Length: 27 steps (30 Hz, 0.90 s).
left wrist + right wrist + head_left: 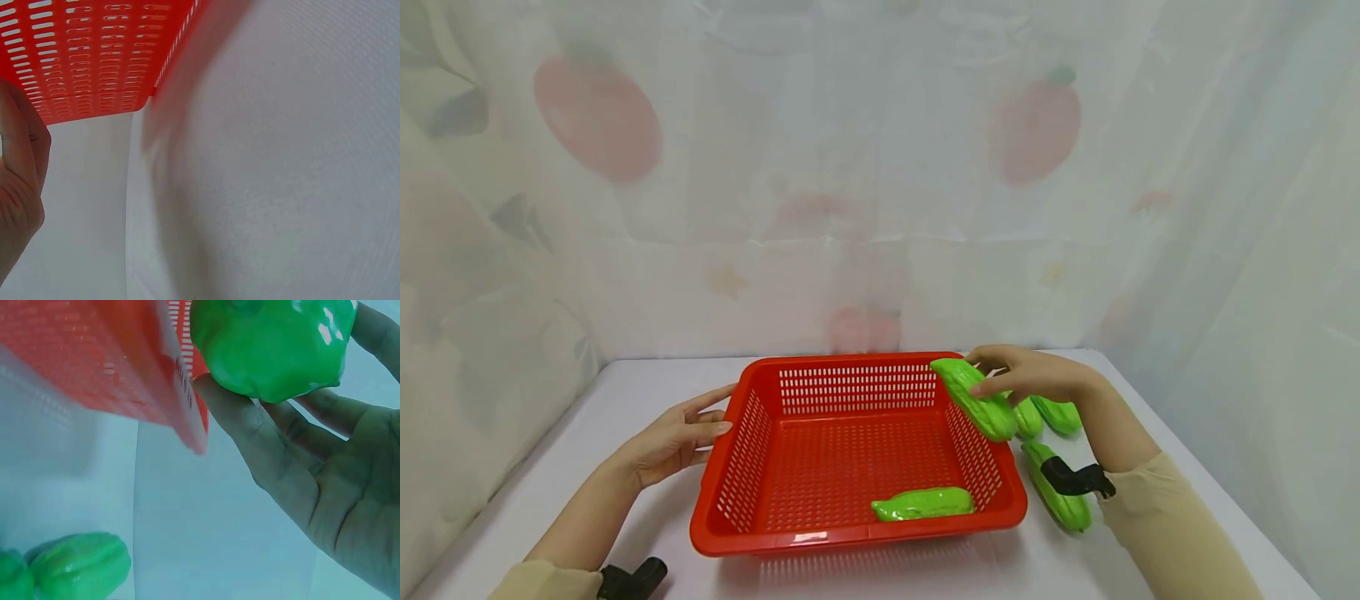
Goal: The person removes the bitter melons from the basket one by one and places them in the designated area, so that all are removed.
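My right hand (1026, 375) holds a glossy, ridged green bitter melon (976, 400) between thumb and fingers, over the right rim of a red plastic basket (850, 533). In the right wrist view, the rounded end of this bitter melon (275, 350) is close to the basket's rim. My left hand (673, 437) holds the basket's left side, its thumb at the rim. The left wrist view has those fingers (28, 137) against the slotted wall. Inside the basket, another bitter melon (925, 503) lies along the near wall.
Right of the basket, a bitter melon (1060, 496) lies on the white table (662, 379), partly behind the black wrist camera (1075, 479). Further back are two more, one green melon (1028, 419) and another (1062, 417), partly covered by my right hand. A patterned curtain (880, 167) surrounds the table.
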Tool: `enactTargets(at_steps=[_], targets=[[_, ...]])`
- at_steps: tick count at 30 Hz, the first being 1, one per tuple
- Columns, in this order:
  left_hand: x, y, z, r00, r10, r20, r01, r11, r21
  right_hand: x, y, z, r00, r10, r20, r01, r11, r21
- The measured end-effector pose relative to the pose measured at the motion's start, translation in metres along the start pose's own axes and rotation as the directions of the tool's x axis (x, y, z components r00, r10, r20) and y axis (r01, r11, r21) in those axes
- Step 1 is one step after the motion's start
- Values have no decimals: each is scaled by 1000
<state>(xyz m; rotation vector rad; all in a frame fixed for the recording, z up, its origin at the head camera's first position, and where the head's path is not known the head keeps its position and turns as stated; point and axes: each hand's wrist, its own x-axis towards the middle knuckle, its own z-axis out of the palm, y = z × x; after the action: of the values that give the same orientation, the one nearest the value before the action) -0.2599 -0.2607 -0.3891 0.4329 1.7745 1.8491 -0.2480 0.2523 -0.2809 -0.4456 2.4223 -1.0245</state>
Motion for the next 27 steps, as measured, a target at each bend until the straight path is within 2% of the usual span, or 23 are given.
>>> enactTargets(at_steps=[10, 20, 27], targets=[[0, 0, 1, 1000, -6, -16, 6, 1000, 10, -9, 15, -5, 1000, -1, -9, 1, 1000, 20], [0, -1, 1, 1000, -5, -24, 5, 1000, 9, -16, 28, -7, 998, 44, -51, -44, 999, 3], [0, -2, 0, 1000, 1, -12, -1, 1000, -5, -23, 39, -12, 994, 74, -77, -72, 997, 29]])
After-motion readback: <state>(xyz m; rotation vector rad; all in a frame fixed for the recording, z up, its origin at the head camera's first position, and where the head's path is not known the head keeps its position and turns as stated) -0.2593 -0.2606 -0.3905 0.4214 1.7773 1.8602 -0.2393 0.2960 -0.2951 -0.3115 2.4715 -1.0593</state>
